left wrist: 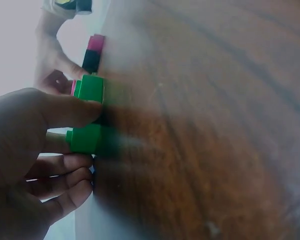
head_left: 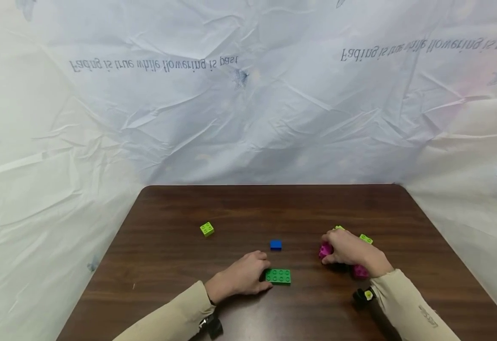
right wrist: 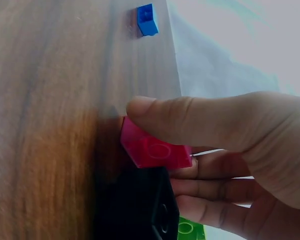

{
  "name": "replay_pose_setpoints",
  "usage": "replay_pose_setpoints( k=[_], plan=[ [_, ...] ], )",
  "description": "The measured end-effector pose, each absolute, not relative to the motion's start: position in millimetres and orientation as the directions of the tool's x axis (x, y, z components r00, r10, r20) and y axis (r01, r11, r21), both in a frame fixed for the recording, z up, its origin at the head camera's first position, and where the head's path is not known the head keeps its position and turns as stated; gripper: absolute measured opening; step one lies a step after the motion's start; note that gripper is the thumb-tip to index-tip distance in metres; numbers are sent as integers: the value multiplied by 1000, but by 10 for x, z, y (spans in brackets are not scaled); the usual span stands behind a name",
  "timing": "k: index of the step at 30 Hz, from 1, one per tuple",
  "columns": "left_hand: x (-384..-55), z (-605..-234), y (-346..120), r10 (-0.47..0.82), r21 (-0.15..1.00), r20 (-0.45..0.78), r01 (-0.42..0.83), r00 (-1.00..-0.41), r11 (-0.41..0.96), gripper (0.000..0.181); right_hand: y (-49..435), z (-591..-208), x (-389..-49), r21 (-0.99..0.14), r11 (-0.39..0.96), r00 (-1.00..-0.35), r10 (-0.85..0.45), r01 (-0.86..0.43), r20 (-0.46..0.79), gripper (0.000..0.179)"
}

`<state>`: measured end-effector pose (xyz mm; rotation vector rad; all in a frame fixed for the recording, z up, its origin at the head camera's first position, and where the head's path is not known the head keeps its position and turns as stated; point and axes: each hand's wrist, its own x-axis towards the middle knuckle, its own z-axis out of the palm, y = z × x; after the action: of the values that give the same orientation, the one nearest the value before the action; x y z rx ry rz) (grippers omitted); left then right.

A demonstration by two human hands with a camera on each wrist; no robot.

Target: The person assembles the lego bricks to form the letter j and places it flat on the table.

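Note:
My left hand [head_left: 257, 273] lies on the brown table [head_left: 274, 208] at the left end of a flat green brick [head_left: 278, 276]. In the left wrist view its thumb [left wrist: 72, 112] and a finger pinch the green brick [left wrist: 87, 137]. Further right, my right hand [head_left: 332, 251] covers a cluster of pink brick [head_left: 326, 249], black and pink pieces. Seen from the right wrist, the thumb [right wrist: 190, 120] presses the pink brick [right wrist: 155, 151] against curled fingers, and a black brick [right wrist: 140, 210] sits just beside it.
A small blue brick [head_left: 275, 245] lies between the hands, a little further back. One lime brick [head_left: 207, 229] sits alone to the left; two more lime bricks [head_left: 365, 238] peek out behind my right hand. A crumpled white sheet surrounds the table.

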<state>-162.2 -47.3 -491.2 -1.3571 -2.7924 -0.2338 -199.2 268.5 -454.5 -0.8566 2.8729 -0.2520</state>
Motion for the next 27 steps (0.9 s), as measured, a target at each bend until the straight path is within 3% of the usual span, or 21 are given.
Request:
replay_pose_setpoints(
  k=[13,19,27],
  plan=[
    [-1727,-4896,-510,778,137,75,780,-623,611,30,2652,-4539,-2019,-232,854,-846,-507,-466,-168,43],
    [-1787,-4905,-545,778,126,80,781,-623,612,32,2635,-4578,-2060,-239,808,-817,-570,-539,-83,30],
    [-1884,-4896,-612,770,124,85,773,-633,622,32,2593,-4617,-2128,-185,776,-792,-610,-604,24,35]
  ],
)
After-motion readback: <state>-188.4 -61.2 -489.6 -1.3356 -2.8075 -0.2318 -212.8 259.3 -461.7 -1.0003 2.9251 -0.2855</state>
